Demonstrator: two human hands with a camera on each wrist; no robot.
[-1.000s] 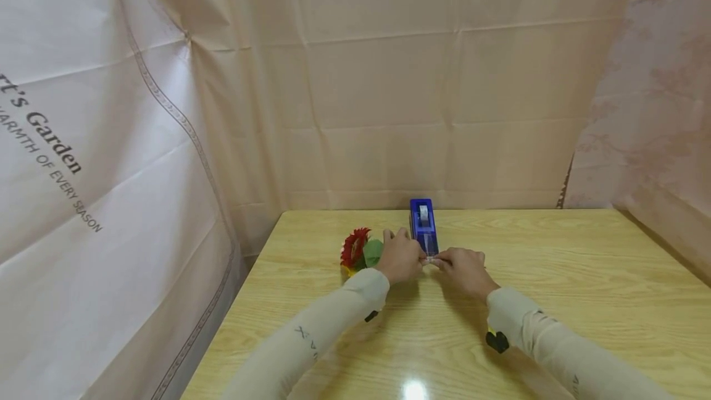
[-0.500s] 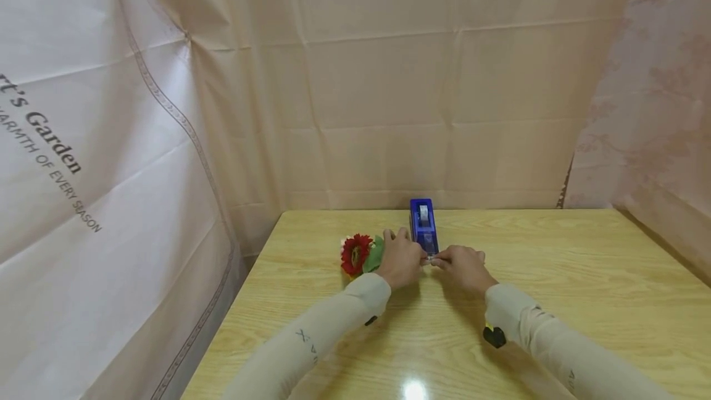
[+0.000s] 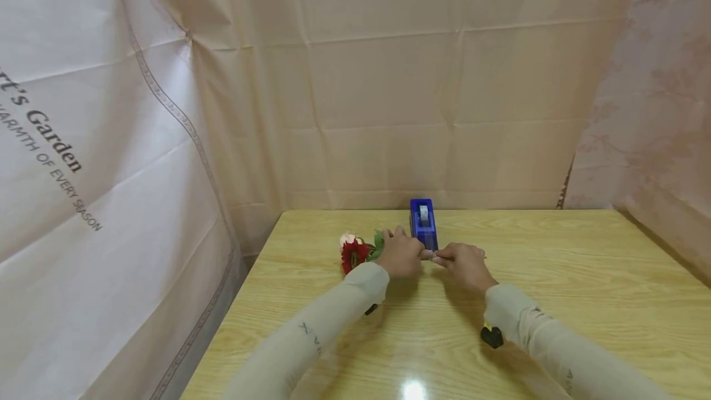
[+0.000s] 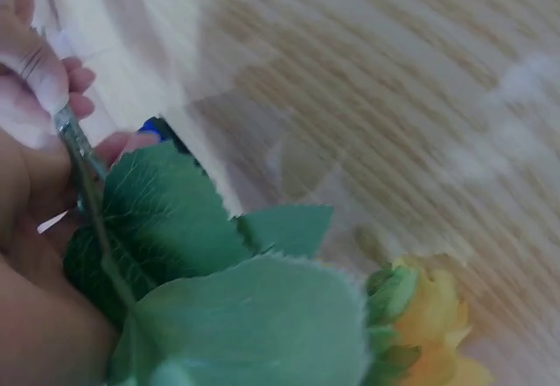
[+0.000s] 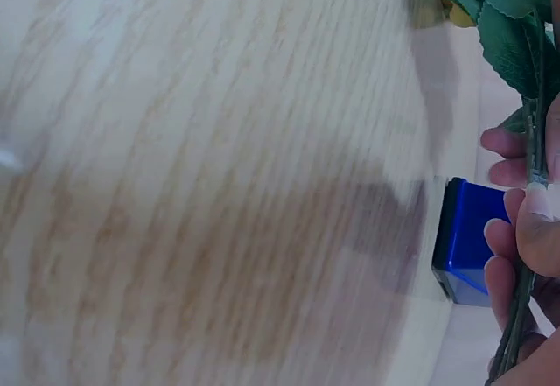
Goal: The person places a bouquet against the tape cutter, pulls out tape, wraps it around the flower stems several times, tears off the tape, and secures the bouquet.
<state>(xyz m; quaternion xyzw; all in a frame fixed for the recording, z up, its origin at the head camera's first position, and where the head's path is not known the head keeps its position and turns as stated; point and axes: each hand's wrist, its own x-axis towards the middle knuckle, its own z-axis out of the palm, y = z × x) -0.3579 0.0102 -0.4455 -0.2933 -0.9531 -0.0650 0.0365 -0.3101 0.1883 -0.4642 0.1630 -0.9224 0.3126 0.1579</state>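
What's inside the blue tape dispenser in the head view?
A whitish tape roll sits in the blue tape dispenser, its upper part showing. The dispenser itself covers the rest of the roll.

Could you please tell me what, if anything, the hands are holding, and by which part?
A bunch of flowers, held by its stems: the left hand grips nearer the red bloom, the right hand farther along.

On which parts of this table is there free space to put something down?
The table is bare right of the right hand and left of the red flower. Crowded: the middle, with left hand, stems and blue tape dispenser.
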